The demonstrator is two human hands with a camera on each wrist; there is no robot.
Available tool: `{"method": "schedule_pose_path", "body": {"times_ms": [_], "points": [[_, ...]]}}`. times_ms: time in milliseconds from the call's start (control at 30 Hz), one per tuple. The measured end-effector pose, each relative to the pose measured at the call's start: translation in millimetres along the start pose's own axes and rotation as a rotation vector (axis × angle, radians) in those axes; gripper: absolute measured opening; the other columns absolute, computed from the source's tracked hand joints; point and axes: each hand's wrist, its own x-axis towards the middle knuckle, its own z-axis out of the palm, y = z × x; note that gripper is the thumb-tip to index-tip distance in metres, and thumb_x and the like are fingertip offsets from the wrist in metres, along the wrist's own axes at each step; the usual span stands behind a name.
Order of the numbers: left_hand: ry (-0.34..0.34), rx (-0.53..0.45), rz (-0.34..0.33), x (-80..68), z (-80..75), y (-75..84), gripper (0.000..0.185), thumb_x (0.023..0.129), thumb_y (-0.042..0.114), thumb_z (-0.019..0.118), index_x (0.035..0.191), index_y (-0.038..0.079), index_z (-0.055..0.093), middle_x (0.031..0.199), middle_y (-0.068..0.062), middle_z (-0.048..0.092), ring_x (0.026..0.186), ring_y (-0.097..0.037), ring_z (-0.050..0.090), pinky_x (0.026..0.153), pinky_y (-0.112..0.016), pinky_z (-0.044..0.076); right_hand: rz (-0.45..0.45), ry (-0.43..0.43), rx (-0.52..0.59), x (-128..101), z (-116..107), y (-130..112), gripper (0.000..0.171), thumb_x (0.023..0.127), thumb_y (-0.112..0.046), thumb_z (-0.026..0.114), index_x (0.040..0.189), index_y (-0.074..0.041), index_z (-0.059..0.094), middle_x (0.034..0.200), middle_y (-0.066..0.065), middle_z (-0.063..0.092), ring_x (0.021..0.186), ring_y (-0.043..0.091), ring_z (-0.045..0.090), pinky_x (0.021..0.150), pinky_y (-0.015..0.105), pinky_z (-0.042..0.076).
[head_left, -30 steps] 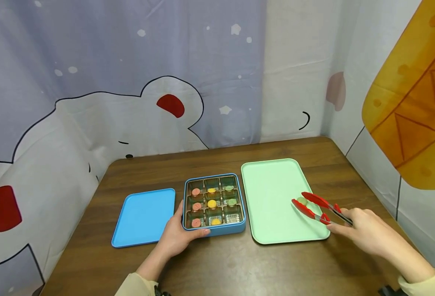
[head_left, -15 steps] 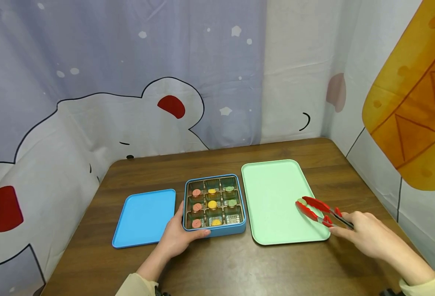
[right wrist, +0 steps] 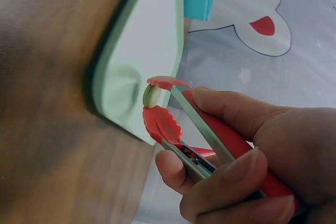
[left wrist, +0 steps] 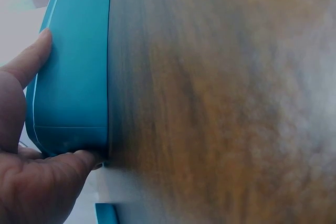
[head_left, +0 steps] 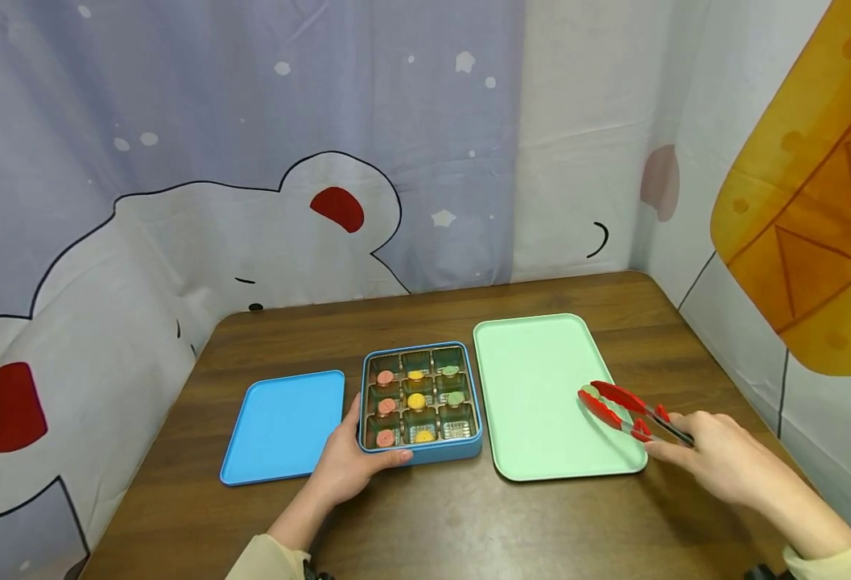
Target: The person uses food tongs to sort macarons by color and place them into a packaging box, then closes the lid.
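Note:
A blue tin [head_left: 420,400] with nine compartments holds pink, yellow and green round pieces; its front right compartment shows none. My left hand [head_left: 356,459] grips the tin's front left corner [left wrist: 71,77], thumb along its side. My right hand [head_left: 715,459] squeezes red tongs [head_left: 624,409] over the right part of a mint green tray [head_left: 541,387]. The tong tips [right wrist: 157,103] pinch a small pale green round piece [right wrist: 151,95] just above the tray [right wrist: 152,40].
The tin's blue lid [head_left: 283,425] lies flat to the left of the tin. All of this rests on a brown wooden table [head_left: 468,524] closed in by cartoon-print fabric walls at the back and both sides.
The tongs with the green piece dipped slightly toward the tray's front right and now hold nearly still. The left hand and tin have stayed put.

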Motion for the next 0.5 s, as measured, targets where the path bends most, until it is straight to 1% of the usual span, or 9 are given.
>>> {"method": "schedule_pose_path", "body": {"times_ms": [67, 100, 233, 300, 333, 367, 400, 433, 500], "points": [[-0.002, -0.01, 0.004, -0.1, 0.1, 0.4, 0.124, 0.074, 0.044, 0.099, 0.17, 0.023, 0.023, 0.135, 0.003, 0.067, 0.116, -0.022, 0.068, 0.1, -0.054, 0.05, -0.008, 0.013, -0.005, 1, -3, -3, 0.041, 0.101, -0.048, 0.073, 0.114, -0.009, 0.074, 0.066, -0.007, 0.031, 0.058, 0.014, 0.034, 0.051, 0.03, 0.029], [-0.003, -0.017, 0.006, -0.2, 0.2, 0.5, 0.124, 0.074, 0.043, 0.099, 0.17, 0.023, 0.024, 0.135, 0.003, 0.068, 0.115, -0.023, 0.068, 0.1, -0.054, 0.05, -0.014, 0.017, -0.007, 1, -6, -4, 0.043, 0.101, -0.049, 0.072, 0.115, -0.008, 0.075, 0.066, -0.007, 0.031, 0.06, 0.014, 0.036, 0.052, 0.03, 0.03], [-0.004, -0.031, 0.01, -0.1, 1.0, 1.0, 0.121, 0.072, 0.043, 0.1, 0.168, 0.026, 0.029, 0.131, 0.005, 0.07, 0.114, -0.019, 0.069, 0.1, -0.053, 0.05, -0.035, 0.035, -0.011, 5, -14, -12, 0.051, 0.101, -0.051, 0.071, 0.122, -0.005, 0.075, 0.066, -0.007, 0.033, 0.066, 0.015, 0.045, 0.056, 0.031, 0.034], [0.0, -0.027, 0.008, 0.0, 1.3, 0.7, 0.12, 0.071, 0.045, 0.1, 0.168, 0.027, 0.03, 0.131, 0.006, 0.069, 0.114, -0.018, 0.069, 0.101, -0.053, 0.05, -0.049, 0.041, -0.011, 7, -18, -16, 0.057, 0.1, -0.052, 0.071, 0.13, -0.002, 0.073, 0.067, -0.006, 0.035, 0.07, 0.017, 0.048, 0.059, 0.031, 0.035], [0.001, -0.025, 0.007, -0.1, 1.4, 0.6, 0.12, 0.071, 0.045, 0.1, 0.167, 0.027, 0.031, 0.131, 0.006, 0.069, 0.115, -0.018, 0.068, 0.101, -0.053, 0.05, -0.053, 0.042, -0.008, 8, -20, -19, 0.058, 0.1, -0.052, 0.072, 0.13, -0.002, 0.073, 0.068, -0.006, 0.037, 0.071, 0.017, 0.049, 0.06, 0.031, 0.036], [0.002, -0.023, 0.007, -0.1, 1.4, 0.2, 0.12, 0.071, 0.045, 0.1, 0.168, 0.027, 0.03, 0.131, 0.006, 0.069, 0.115, -0.018, 0.068, 0.101, -0.054, 0.05, -0.059, 0.045, -0.006, 9, -21, -21, 0.059, 0.1, -0.052, 0.072, 0.13, -0.001, 0.073, 0.07, -0.006, 0.044, 0.072, 0.018, 0.05, 0.06, 0.031, 0.037], [0.002, -0.022, 0.005, -0.2, 1.3, -0.1, 0.121, 0.071, 0.045, 0.1, 0.168, 0.027, 0.03, 0.132, 0.006, 0.069, 0.115, -0.018, 0.068, 0.101, -0.053, 0.05, -0.064, 0.047, -0.006, 11, -23, -24, 0.059, 0.099, -0.052, 0.072, 0.13, -0.001, 0.073, 0.071, -0.006, 0.046, 0.074, 0.019, 0.051, 0.061, 0.031, 0.037], [0.001, -0.022, 0.004, -0.3, 1.2, -0.4, 0.122, 0.071, 0.045, 0.1, 0.168, 0.026, 0.029, 0.132, 0.006, 0.069, 0.115, -0.018, 0.068, 0.1, -0.053, 0.05, -0.071, 0.052, -0.005, 12, -25, -26, 0.06, 0.099, -0.053, 0.073, 0.131, -0.001, 0.073, 0.075, -0.005, 0.053, 0.076, 0.019, 0.052, 0.063, 0.032, 0.039], [0.001, -0.023, 0.004, -0.3, 1.1, -0.5, 0.123, 0.071, 0.045, 0.1, 0.169, 0.025, 0.027, 0.133, 0.007, 0.068, 0.115, -0.018, 0.068, 0.101, -0.052, 0.05, -0.086, 0.059, 0.0, 15, -27, -33, 0.059, 0.099, -0.052, 0.073, 0.129, -0.002, 0.073, 0.081, -0.004, 0.06, 0.077, 0.019, 0.052, 0.063, 0.032, 0.039]]}}
